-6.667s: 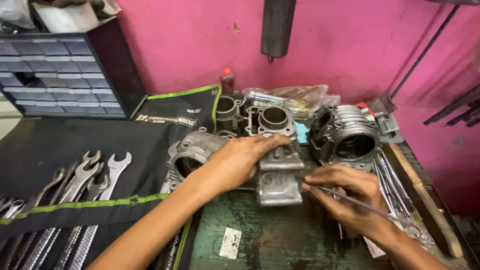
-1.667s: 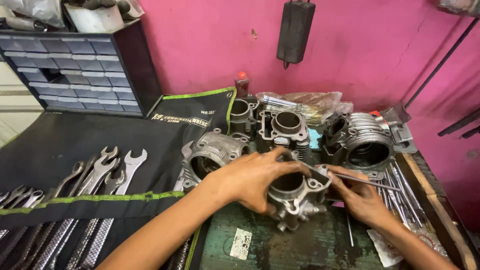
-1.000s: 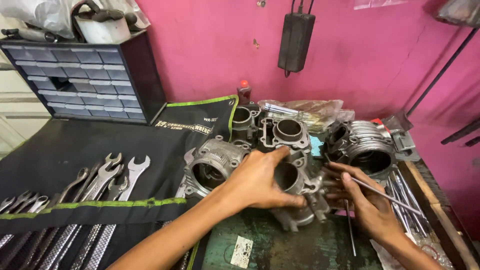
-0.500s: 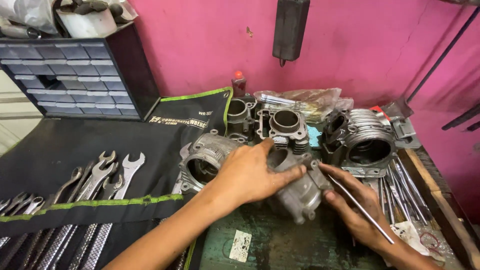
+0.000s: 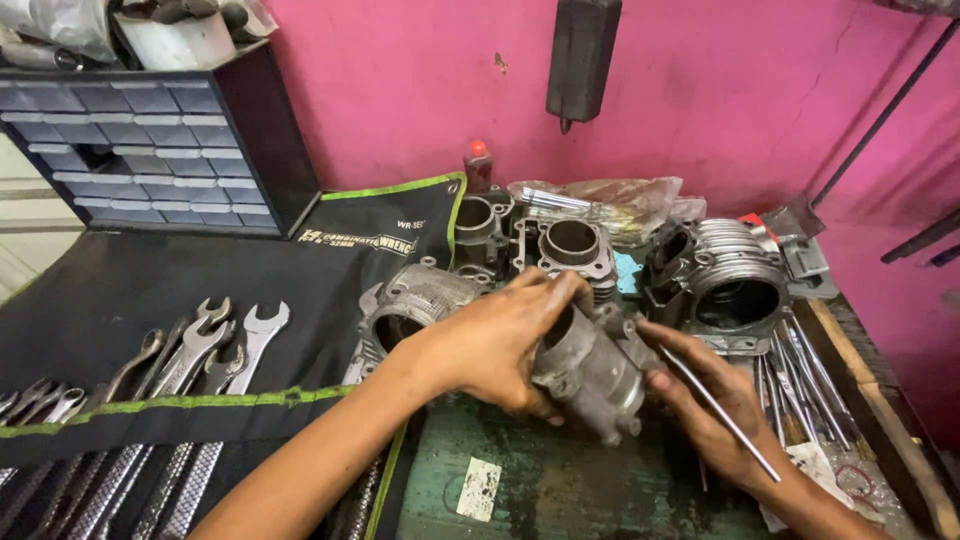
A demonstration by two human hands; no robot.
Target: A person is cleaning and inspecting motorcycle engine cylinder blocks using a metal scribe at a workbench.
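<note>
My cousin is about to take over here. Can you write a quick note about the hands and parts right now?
Left hand: gripping the grey metal engine cylinder, tilted on its side above the green workbench.
Right hand: steadying the cylinder's far end, holding a thin metal rod.
Nearby: three more grey cylinders behind, steel spanners in a black roll on the left.
Done or left: cannot tell from this view.

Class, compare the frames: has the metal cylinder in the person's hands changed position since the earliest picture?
Yes. The cylinder has been tipped onto its side, its bore turned toward the left hand, in front of the finned cylinder.
</note>
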